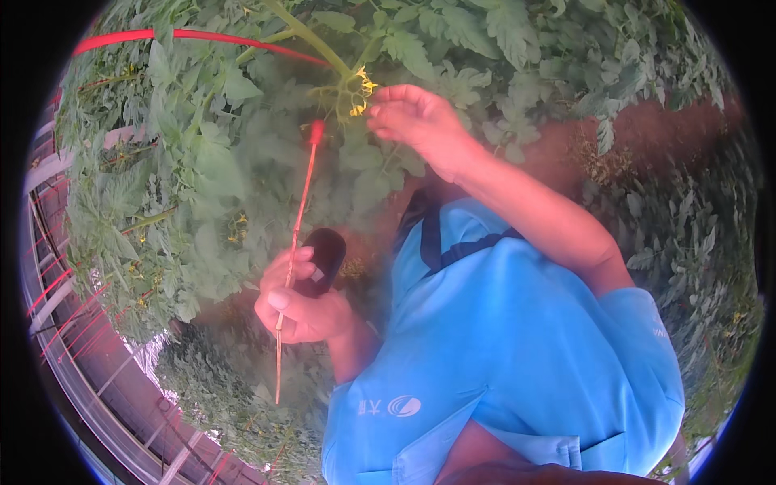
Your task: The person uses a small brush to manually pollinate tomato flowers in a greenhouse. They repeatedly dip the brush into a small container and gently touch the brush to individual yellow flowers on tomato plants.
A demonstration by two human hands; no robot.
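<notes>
My left hand [309, 312] is closed around a thin stick [301, 209] with a red, blurred tip [316, 131]. The stick stands nearly upright in the picture. A dark, rounded object [327, 257] is in the same hand, its lower part hidden by the palm; its kind is unclear. Yellow tomato flowers [367, 86] hang in a cluster on a green stem [312, 39], up and to the right of the red tip. My right hand [418, 118] has its bent fingertips at the right side of these flowers; whether they pinch a flower cannot be told.
Dense tomato foliage [212, 163] surrounds both hands. A red strap or cord [242, 41] crosses the upper left behind the stem. More yellow flowers [238, 227] show at left. Pale structural bars [51, 303] and red lines lie along the left rim. Reddish ground [661, 130] shows at right.
</notes>
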